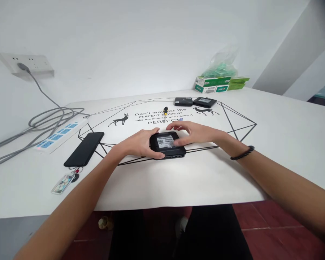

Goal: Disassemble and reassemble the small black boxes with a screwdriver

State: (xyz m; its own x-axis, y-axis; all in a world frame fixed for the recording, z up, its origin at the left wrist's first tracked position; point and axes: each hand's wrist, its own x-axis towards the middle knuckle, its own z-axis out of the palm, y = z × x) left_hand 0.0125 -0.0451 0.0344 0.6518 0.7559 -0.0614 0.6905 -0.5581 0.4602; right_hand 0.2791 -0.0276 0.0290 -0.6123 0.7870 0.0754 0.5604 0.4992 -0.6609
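Observation:
A flat black electronic box [168, 143] lies on the white table, with a printed white label and code facing up and ports along its near edge. My left hand [142, 143] grips its left side, thumb at the near edge and fingers at the far side. Over its right side is my right hand [191, 132], fingers apart and curved, thumb at the label. A small bluish piece [181, 119] shows just behind the right hand; its kind is unclear. Beyond the box lies a screwdriver [165, 111] with a black and yellow handle.
Two more black boxes [183, 101] lie farther back. Green and white cartons [212, 85] with a plastic bag [221, 65] stand against the wall. At left are a phone [84, 149] with a keychain [63, 182], a power strip [60, 136] and a looped grey cable [47, 117].

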